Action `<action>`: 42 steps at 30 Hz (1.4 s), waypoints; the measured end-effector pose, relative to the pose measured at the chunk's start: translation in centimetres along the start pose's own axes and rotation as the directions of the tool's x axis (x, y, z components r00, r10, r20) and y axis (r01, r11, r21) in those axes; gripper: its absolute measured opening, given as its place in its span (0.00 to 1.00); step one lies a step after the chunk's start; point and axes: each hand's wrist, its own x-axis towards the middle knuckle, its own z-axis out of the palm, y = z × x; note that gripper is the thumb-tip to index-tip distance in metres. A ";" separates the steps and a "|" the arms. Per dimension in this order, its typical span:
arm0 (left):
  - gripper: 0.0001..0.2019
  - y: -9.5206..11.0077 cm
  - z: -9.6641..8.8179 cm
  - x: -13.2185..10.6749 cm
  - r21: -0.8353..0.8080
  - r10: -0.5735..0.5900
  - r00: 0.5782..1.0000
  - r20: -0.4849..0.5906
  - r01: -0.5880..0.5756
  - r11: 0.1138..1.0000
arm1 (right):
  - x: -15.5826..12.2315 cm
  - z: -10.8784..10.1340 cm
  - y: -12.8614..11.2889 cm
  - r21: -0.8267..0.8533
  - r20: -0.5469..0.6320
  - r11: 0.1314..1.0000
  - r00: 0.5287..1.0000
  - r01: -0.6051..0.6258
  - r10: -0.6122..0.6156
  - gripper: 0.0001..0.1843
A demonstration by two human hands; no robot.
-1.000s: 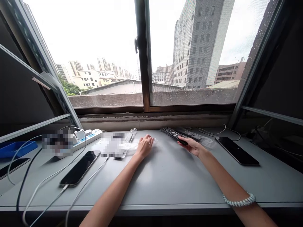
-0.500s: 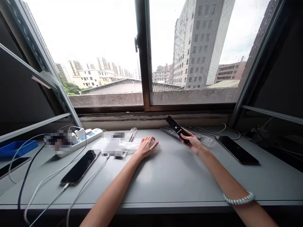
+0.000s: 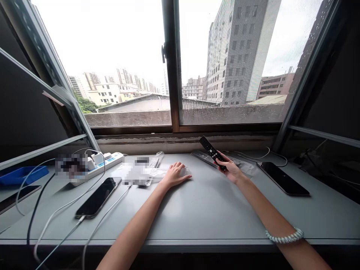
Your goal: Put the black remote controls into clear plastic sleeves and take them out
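Observation:
My right hand (image 3: 229,167) is wrapped round the lower part of a black remote control (image 3: 209,147), with the thumb on its buttons. The remote is raised above the table and tilted, its far end pointing up and left. Behind it lies a second dark, flat item (image 3: 203,156) in clear plastic; its kind I cannot make out. My left hand (image 3: 174,175) rests palm down, thumb out to the side, on a clear plastic bag (image 3: 159,173) at the middle of the grey table (image 3: 202,210).
To the left lie a phone (image 3: 98,197) on a cable and a white power strip (image 3: 108,162) with plugs. Loose cables cross the table's left edge. A blue tray (image 3: 25,175) sits far left. Another phone (image 3: 283,179) lies right. A window (image 3: 176,75) stands behind.
My left thumb has spread a little away from the fingers. The remote control stays in my right hand, almost unmoved. The whole view has shifted slightly.

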 end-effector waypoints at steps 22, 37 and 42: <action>0.13 -0.2 0.1 0.3 0.012 -0.089 0.984 -0.153 0.092 0.996 | -0.1 0.3 0.4 -0.281 0.054 0.957 0.997 0.068 -0.055 0.15; 0.05 -0.4 0.0 0.5 0.083 -0.072 0.953 -0.293 0.101 0.991 | -0.3 -0.5 1.0 -0.682 0.587 -0.178 0.386 0.710 -0.711 0.30; 0.06 -0.3 -0.1 0.5 0.090 -0.085 0.954 -0.288 0.115 0.989 | -0.6 -0.2 0.7 -0.657 0.586 -0.243 0.281 0.713 -0.760 0.27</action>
